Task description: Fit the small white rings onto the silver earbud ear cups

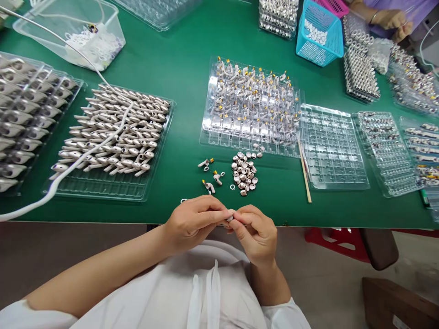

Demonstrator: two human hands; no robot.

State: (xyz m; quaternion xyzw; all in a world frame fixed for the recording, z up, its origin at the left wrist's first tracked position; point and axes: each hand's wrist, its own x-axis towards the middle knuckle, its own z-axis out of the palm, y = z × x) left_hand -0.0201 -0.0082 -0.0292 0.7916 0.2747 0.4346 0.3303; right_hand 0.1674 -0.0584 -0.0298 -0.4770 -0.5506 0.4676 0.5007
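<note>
The small white piece [230,218] is sitting between the fingertips of both hands, just by the near edge of the green worktop [187,137]. The left hand [194,221] is pinching it from one side, fingers drawn together, and the right hand [258,232] is pinching from the other between thumb and forefinger. Beyond them, stemmed parts with yellow tabs [216,178] are lying loose, with a pile of round shells [244,173] resting beside them on the right. Farther right, a thin wooden stick [305,176] is pointing toward the near edge. To the left, a white cable [85,156] is crossing over a clear tray [103,189] of stemmed shells. In the middle, another tray [222,138] is holding rows of yellow-tabbed parts. Farthest off, a plastic tub [44,39] is standing at left, a blue basket [313,54] is holding white bits, and a co-worker's hands [394,20] are hovering near more trays
</note>
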